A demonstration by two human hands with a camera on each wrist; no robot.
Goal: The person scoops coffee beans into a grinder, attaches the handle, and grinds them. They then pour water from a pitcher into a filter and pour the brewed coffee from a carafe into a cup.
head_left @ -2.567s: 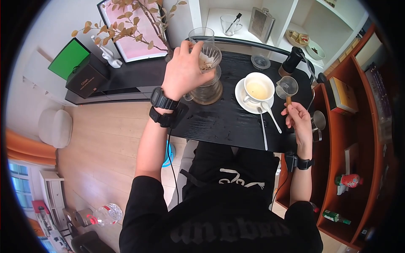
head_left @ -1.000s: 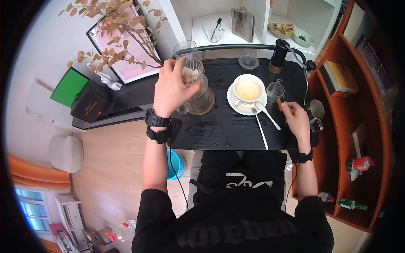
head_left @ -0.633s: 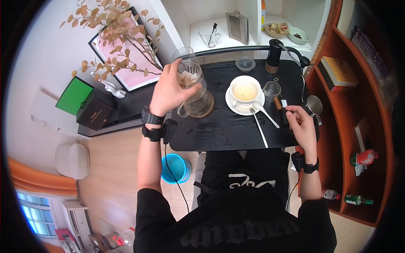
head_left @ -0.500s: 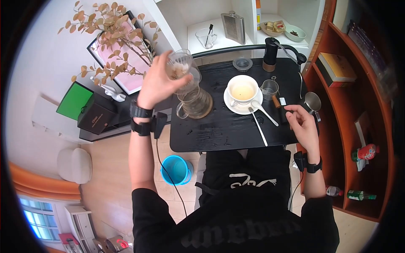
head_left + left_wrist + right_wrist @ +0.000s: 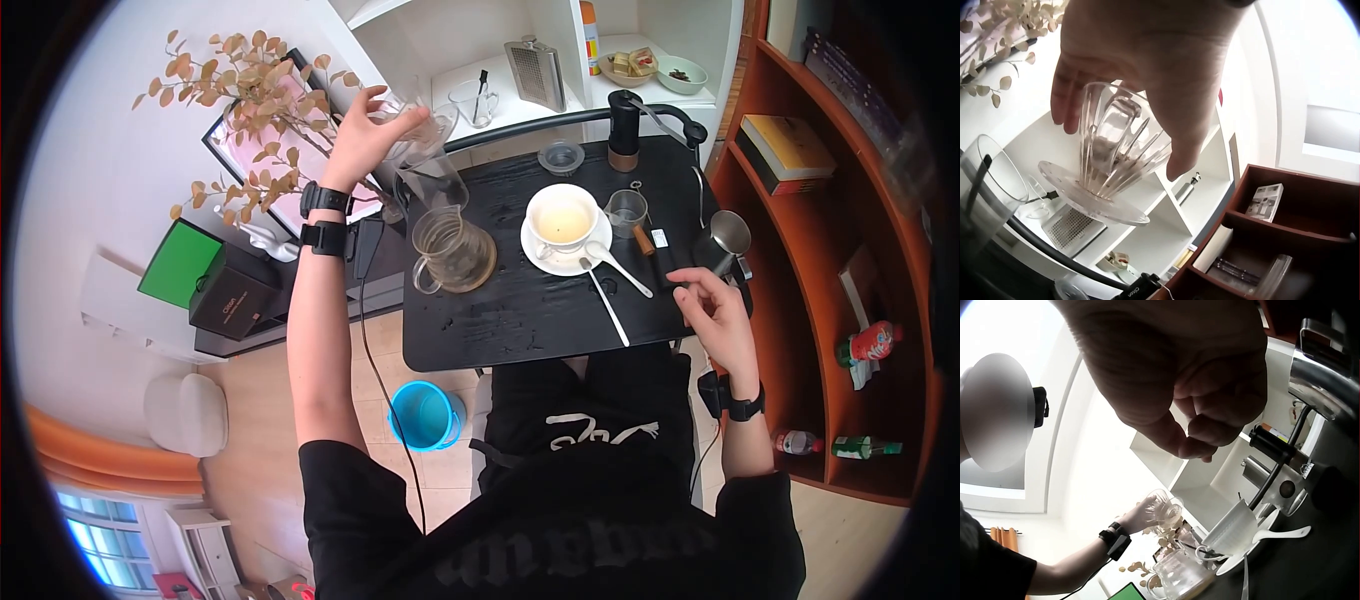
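Observation:
My left hand (image 5: 362, 140) grips a clear ribbed coffee dripper (image 5: 1116, 144) by its upper part, fingers on one side and thumb on the other. In the head view the dripper overlaps a tall clear glass (image 5: 437, 183) at the table's back left corner. In front of that glass stands a glass carafe (image 5: 450, 258) with its top uncovered. My right hand (image 5: 722, 325) hovers at the table's right edge, fingers loosely curled with nothing between them. Close to its fingertips lies a black object (image 5: 664, 270) with a white label. A small glass cup (image 5: 627, 208) with a wooden handle is beyond.
A white cup (image 5: 562, 218) of pale liquid sits on a saucer with a white spoon (image 5: 622, 270). A thin stirrer (image 5: 606, 305) lies in front. Behind are a clear lid (image 5: 561, 157) and a black hand grinder (image 5: 623, 135). A metal jug (image 5: 727, 238) stands at right, a blue bucket (image 5: 424, 418) on the floor.
My left hand has lifted the dripper off the carafe and carried it back and left toward the tall glass. My right hand has let go of the wooden handle and drawn back.

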